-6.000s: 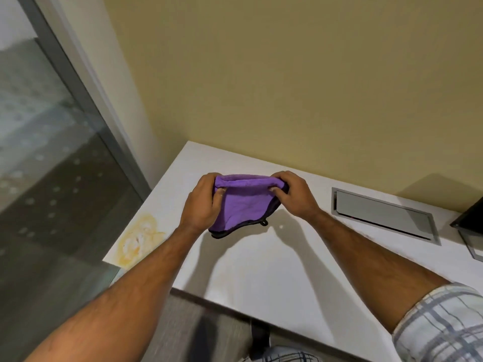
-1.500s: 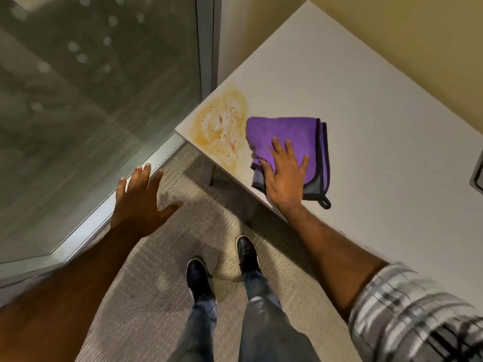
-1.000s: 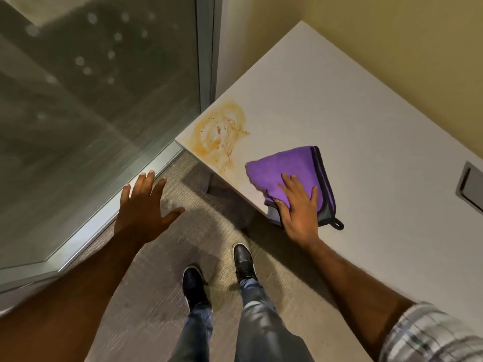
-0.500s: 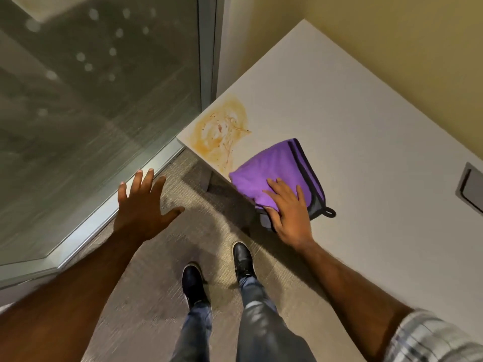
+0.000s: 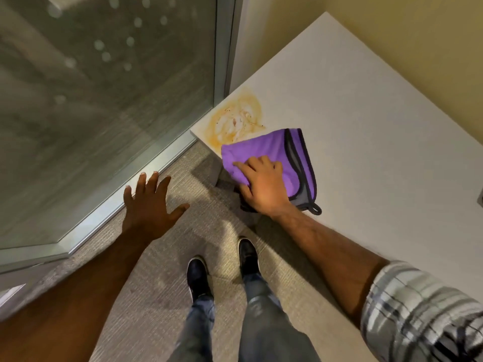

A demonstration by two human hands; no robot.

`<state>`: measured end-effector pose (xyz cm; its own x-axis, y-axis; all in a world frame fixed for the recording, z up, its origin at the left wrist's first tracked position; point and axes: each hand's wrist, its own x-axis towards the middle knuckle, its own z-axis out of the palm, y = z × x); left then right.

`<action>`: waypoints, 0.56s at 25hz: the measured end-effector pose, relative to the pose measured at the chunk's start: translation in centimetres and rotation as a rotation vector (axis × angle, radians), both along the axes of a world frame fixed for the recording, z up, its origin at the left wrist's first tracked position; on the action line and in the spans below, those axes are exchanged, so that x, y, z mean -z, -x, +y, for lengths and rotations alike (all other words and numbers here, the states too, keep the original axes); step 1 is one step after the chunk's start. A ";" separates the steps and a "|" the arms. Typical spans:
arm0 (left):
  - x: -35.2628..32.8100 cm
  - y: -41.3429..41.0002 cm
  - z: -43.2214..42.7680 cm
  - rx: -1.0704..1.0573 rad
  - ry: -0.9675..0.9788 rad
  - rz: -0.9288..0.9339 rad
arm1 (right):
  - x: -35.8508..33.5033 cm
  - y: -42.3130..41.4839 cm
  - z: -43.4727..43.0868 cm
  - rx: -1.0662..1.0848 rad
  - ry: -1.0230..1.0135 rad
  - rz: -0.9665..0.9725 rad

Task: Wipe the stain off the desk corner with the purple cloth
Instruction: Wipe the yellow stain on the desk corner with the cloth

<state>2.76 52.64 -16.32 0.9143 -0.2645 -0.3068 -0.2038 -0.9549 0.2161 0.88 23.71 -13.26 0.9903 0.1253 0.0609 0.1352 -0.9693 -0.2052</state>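
Since half a second ago the purple cloth (image 5: 271, 150) has slid up along the tabletop (image 5: 366, 121) edge, and its leading fold now overlaps the lower rim of the stain (image 5: 235, 118). The right hand (image 5: 264, 184) presses flat on the cloth, fingers (image 5: 245, 167) spread over the fabric rather than clenched around it, so the grip is a palm-down press near the front edge. The cloth is folded, with a grey, dark-trimmed border and a small loop at its near right corner. The orange-yellow stain sits on the tabletop corner beside the glass panel (image 5: 104, 100). The left hand (image 5: 149, 207) hovers released, fingers splayed, over the carpet (image 5: 156, 283), holding nothing.
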 end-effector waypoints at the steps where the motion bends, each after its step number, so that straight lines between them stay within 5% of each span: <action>1: 0.3 0.1 0.1 -0.006 -0.001 0.014 | -0.1 0.9 -0.4 -0.064 0.023 -0.004; 9: 0.9 -0.2 0.0 -0.024 0.028 0.037 | -0.2 -0.8 -2.7 0.378 -0.062 0.061; 14: 1.4 0.2 0.4 -0.034 0.039 0.027 | -0.1 -3.6 -0.6 0.251 -0.081 0.034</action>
<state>2.54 53.04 -17.76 0.9144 -0.2458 -0.3216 -0.1651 -0.9519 0.2582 4.50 23.06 -13.18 0.9913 -0.1288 0.0265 -0.1161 -0.9519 -0.2837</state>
